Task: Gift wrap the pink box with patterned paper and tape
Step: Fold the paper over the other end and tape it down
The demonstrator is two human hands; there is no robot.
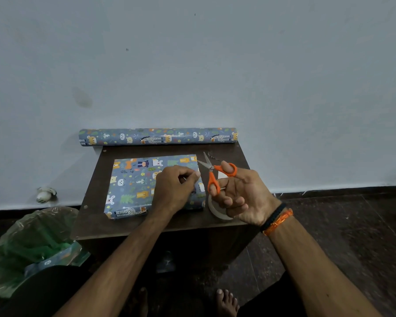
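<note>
The right hand holds orange scissors, thumb and a finger through the handle loops, blades parted and pointing up and away. The left hand has its grip pinched at the fingertips above the box's right edge, seemingly on a strip of clear tape, though the strip itself is too faint to confirm. The box, already covered in blue animal-print paper so no pink shows, lies flat in the middle of a small dark counter. A tape roll sits just right of the box, partly under the right hand. The paper roll lies along the counter's far edge against the wall. To do this step well, the tape should likely be kept taut, snipped cleanly near the fingertips, then pressed flat over the side fold.
</note>
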